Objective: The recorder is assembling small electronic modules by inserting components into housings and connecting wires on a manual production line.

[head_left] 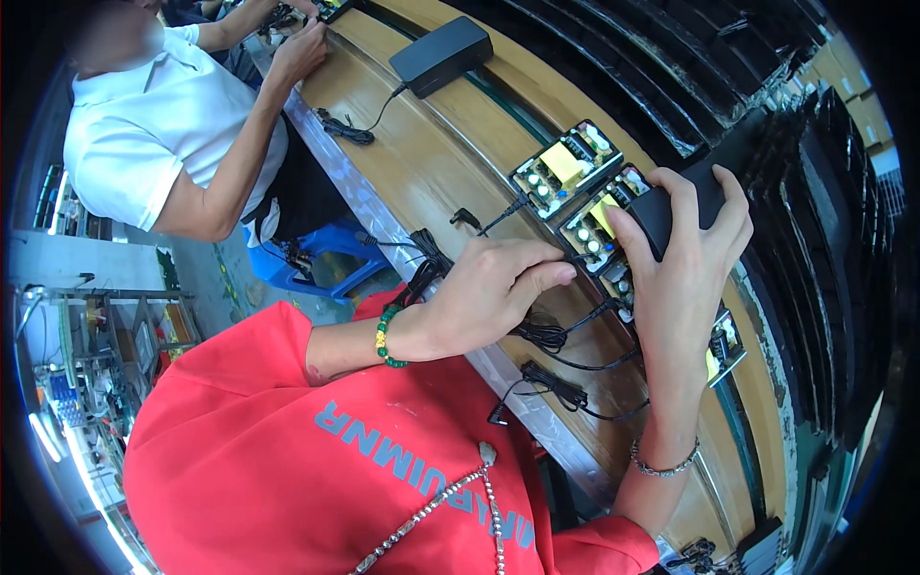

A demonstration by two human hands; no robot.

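Note:
My right hand [682,254] grips a black plastic case cover [654,217], its thumb on the near side and its fingers spread over the top. Partly beneath the cover is an open power adapter [586,235] with a yellow transformer on its circuit board. My left hand [484,287] is closed in a pinch on the black cord at this adapter's near end; the fingers hide most of the cord. Just beyond lies another open adapter [567,169] in its black half-shell. Further open adapters [725,347] sit nearer, partly behind my right arm.
A closed black adapter [441,56] with a coiled cord [347,130] lies farther along the wooden bench [383,163]. Bundled cords [556,385] lie toward the bench's metal edge. Stacked black trays [815,259] stand at the right. A co-worker [182,125] in white works at the far left.

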